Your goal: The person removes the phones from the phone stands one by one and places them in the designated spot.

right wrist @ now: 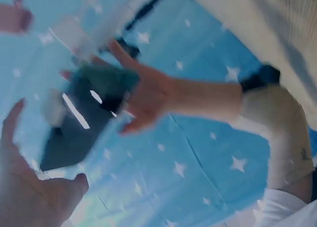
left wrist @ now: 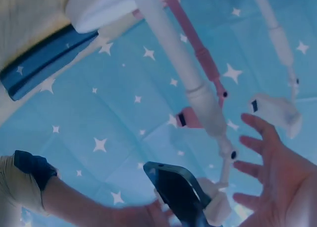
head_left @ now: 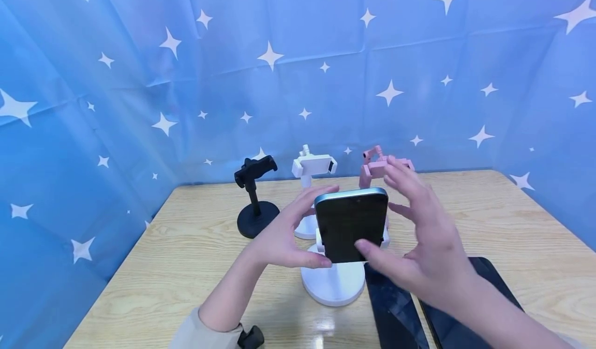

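Observation:
A smartphone (head_left: 352, 226) with a dark screen and a light-blue edge sits tilted in the clamp of the nearest white phone stand (head_left: 333, 286). To its left my left hand (head_left: 288, 230) is held up, fingers spread; the left wrist view shows this left hand (left wrist: 280, 180) apart from the phone (left wrist: 173, 190). On the other side, my right hand (head_left: 430, 235) has its fingers extended, with the thumb in front of the screen in the head view. Seen from the right wrist, the right hand (right wrist: 37, 187) has a gap to the blurred phone (right wrist: 86, 110).
Behind stand a black phone stand (head_left: 257, 217), another white stand (head_left: 314, 164) and a pink stand (head_left: 377, 169). Two dark flat devices, one partly under the right arm, lie on the wooden table (head_left: 153, 266): a left one (head_left: 396, 307) and a right one (head_left: 493, 279). A starry blue curtain (head_left: 326, 95) hangs behind.

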### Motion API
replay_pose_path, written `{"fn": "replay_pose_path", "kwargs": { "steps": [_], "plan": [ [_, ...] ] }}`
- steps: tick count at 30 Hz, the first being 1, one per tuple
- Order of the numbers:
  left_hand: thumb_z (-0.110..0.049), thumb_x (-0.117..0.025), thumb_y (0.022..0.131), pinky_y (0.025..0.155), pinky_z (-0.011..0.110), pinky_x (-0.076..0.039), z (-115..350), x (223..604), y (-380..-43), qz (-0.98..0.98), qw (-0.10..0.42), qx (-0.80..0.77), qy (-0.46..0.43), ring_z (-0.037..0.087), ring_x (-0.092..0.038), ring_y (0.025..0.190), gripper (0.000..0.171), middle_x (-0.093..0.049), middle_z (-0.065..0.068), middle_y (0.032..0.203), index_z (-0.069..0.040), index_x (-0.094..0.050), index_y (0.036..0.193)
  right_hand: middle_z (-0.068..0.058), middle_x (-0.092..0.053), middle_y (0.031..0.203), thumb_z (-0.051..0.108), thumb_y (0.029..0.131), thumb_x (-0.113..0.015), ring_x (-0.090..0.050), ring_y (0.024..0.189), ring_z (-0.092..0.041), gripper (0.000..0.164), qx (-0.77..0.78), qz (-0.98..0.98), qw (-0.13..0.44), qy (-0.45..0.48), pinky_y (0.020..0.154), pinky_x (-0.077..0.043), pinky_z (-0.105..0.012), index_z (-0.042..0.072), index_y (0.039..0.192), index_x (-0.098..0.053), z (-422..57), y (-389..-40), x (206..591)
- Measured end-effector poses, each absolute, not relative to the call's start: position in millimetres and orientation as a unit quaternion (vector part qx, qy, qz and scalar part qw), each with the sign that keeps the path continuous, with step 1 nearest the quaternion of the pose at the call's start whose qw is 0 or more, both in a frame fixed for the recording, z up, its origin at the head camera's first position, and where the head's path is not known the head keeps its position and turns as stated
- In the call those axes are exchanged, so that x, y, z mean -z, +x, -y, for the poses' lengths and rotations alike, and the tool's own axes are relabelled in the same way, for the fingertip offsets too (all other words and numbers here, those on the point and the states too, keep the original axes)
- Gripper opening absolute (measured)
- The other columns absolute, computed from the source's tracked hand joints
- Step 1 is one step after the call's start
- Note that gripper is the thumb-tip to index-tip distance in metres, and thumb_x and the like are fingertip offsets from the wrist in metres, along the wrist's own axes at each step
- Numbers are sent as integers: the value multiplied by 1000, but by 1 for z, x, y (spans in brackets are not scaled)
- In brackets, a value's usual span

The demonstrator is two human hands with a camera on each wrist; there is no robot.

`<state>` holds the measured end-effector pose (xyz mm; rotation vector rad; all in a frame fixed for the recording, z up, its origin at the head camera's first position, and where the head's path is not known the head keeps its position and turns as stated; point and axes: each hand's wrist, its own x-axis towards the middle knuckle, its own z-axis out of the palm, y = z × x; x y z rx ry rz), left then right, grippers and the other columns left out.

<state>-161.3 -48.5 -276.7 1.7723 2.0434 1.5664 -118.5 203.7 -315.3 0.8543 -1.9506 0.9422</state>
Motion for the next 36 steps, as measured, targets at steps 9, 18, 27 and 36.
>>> {"fn": "replay_pose_path", "kwargs": {
  "steps": [9, 18, 27, 36],
  "plan": [
    [-44, -62, 81, 98, 38, -39, 34, 283, -177, -591, 22, -493, 638, 21, -48, 112, 62, -52, 19, 114, 2, -44, 118, -29, -27, 140, 37, 77, -69, -26, 127, -50, 60, -245, 722, 550, 341, 100, -19, -64, 4, 125, -52, -108, -76, 243],
    [-19, -64, 82, 95, 38, -42, 32, 286, -181, -575, 48, -510, 638, 27, -52, 107, 48, -52, 25, 111, 8, -45, 116, -18, -41, 136, 52, 56, -80, -34, 126, -41, 79, -180, 747, 578, 275, 100, -18, -62, 15, 122, -57, -118, -116, 294],
    [3, -66, 68, 85, 31, -48, 34, 285, -182, -609, 25, -481, 631, 20, -56, 95, 49, -57, 19, 105, 4, -47, 113, -24, -50, 104, 23, 61, -81, -47, 107, -38, 54, -126, 756, 592, 249, 84, -30, -56, -2, 99, -51, -89, -75, 238],
    [0, -64, 57, 65, 25, -48, 34, 285, -186, -624, 21, -483, 614, 13, -51, 74, 38, -58, 11, 84, -1, -56, 94, -27, -48, 99, 9, 58, -69, -43, 95, -45, 43, -129, 757, 596, 236, 75, -29, -54, -1, 95, -50, -88, -78, 240]
  ]
}}
